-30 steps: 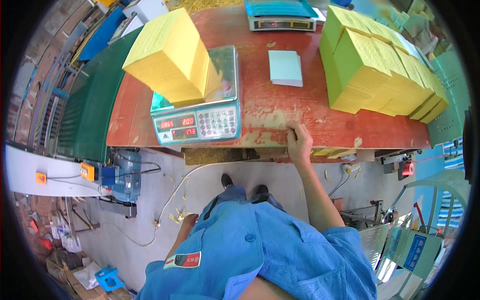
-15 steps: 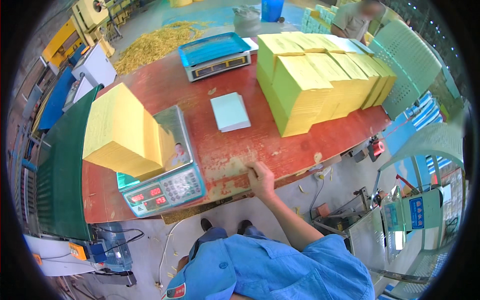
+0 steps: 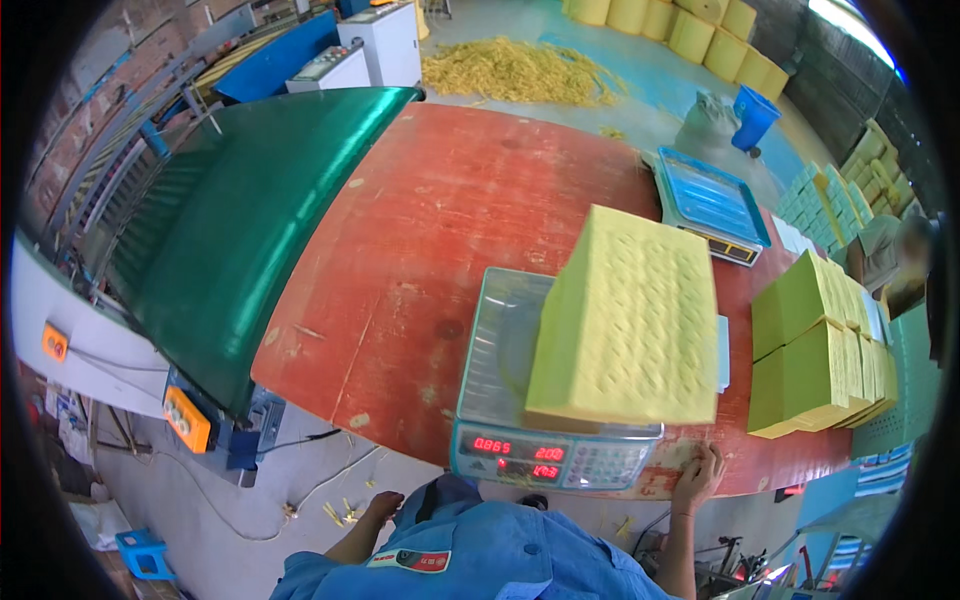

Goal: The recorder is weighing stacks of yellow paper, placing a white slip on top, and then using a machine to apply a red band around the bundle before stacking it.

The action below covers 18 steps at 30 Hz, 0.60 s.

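Note:
A tall block of yellow paper sheets (image 3: pixel 635 310), its top dimpled, stands on the pan of a digital scale (image 3: pixel 505 310). The scale's red display is lit on the side nearest me. My right hand (image 3: pixel 698 480) rests at the red table's front edge, just right of the scale, fingers slightly bent and apart, with nothing seen in them. Low beside my body hangs my left hand (image 3: pixel 384 504), away from the table; its fingers are too small to make out. A pale blue sheet stack (image 3: pixel 723 355) lies mostly hidden behind the yellow block.
More yellow paper stacks (image 3: pixel 815 340) stand at the table's right end. A second scale with a blue tray (image 3: pixel 710 195) sits behind. The green conveyor belt (image 3: pixel 250 220) adjoins the red table (image 3: pixel 430 210) at left. A co-worker (image 3: pixel 885 255) is at far right.
My view has swung left, bringing the conveyor and more of the table into sight. My right hand stays at the table edge. My left hand has come into view beside my body.

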Each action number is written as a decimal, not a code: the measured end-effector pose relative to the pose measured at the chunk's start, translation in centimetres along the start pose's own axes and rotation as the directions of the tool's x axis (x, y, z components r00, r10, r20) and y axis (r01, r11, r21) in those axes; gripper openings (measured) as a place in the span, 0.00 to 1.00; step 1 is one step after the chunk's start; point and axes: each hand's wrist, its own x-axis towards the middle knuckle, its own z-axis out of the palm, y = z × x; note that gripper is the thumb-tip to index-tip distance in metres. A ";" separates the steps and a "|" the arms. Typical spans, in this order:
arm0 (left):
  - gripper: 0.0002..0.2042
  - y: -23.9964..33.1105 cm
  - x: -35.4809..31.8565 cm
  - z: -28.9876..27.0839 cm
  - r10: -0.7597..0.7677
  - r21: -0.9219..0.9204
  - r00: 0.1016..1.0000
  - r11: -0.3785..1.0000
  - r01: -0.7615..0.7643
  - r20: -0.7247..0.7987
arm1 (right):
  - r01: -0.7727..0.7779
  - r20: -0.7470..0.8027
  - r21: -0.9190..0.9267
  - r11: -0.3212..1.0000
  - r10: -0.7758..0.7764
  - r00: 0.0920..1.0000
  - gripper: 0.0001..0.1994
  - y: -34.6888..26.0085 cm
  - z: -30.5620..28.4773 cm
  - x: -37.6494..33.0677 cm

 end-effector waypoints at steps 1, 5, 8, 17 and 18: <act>0.18 0.0 0.1 -1.7 0.023 0.001 0.999 1.000 -0.023 0.025 | -0.003 0.013 -0.026 1.000 0.004 1.000 0.14 0.1 0.2 0.0; 0.16 0.7 1.1 -7.3 -0.423 -0.408 0.905 0.834 0.370 -0.042 | 0.013 0.014 -0.251 0.968 -0.010 1.000 0.14 3.0 1.7 -1.4; 0.15 1.7 2.5 -9.2 -0.444 -0.419 0.892 0.828 0.374 -0.082 | -0.249 0.165 0.101 0.963 0.231 0.959 0.17 7.1 3.2 -2.7; 0.22 4.8 3.1 -4.9 -0.211 -0.429 0.977 0.885 0.183 -0.018 | 0.142 -0.009 -0.038 0.989 -0.142 0.990 0.11 4.3 2.4 -0.4; 0.22 5.1 2.8 -4.5 -0.207 -0.415 0.976 0.895 0.163 -0.063 | 0.165 -0.013 -0.193 0.967 -0.171 0.985 0.18 3.4 1.3 -0.5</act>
